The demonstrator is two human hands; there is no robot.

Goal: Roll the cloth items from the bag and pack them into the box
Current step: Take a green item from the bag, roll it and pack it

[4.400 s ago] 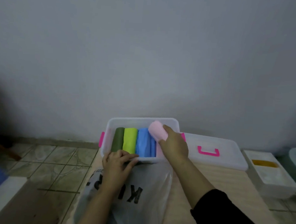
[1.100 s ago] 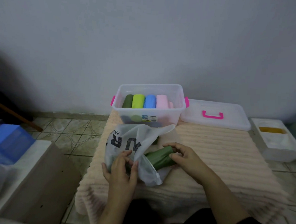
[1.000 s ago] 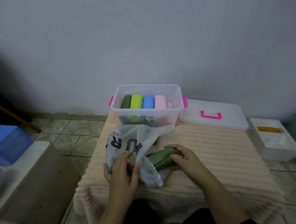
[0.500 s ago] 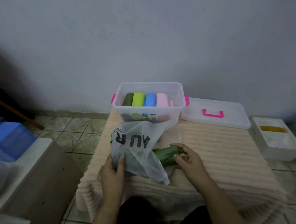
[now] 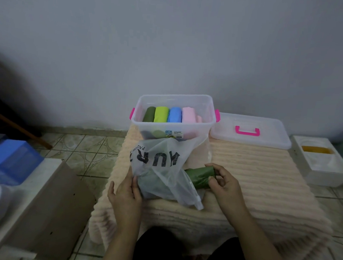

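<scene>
Progress looks well past the start, as far as the head view shows: the clear plastic storage box with pink side latches (image 5: 175, 118) already holds a row of four rolled cloths side by side, one dark green roll (image 5: 149, 114), one lime green roll (image 5: 161, 114), one blue roll (image 5: 175, 114) and one pink roll (image 5: 189, 115). More colour shows faintly through the front wall beneath them, possibly a lower layer, though I cannot count it. The box stands at the far edge of a ribbed peach-coloured mat (image 5: 253, 180), and its clear lid with a pink handle (image 5: 248, 131) lies just beside it to the right, so closing is not yet done.

One olive green cloth bundle (image 5: 201, 176) sticks halfway out of the translucent white plastic bag with dark lettering (image 5: 158, 167), which lies on the mat in front of the box. The right hand (image 5: 223, 185) pinches the bundle's free end, while the left hand (image 5: 126, 195) presses the bag's lower edge flat. The two hands are apart, one on each side of the bag. A greenish mass remains inside the bag; whether it is one cloth or several I cannot tell. That makes five cloths counted, one box, one lid, one bag.
</scene>
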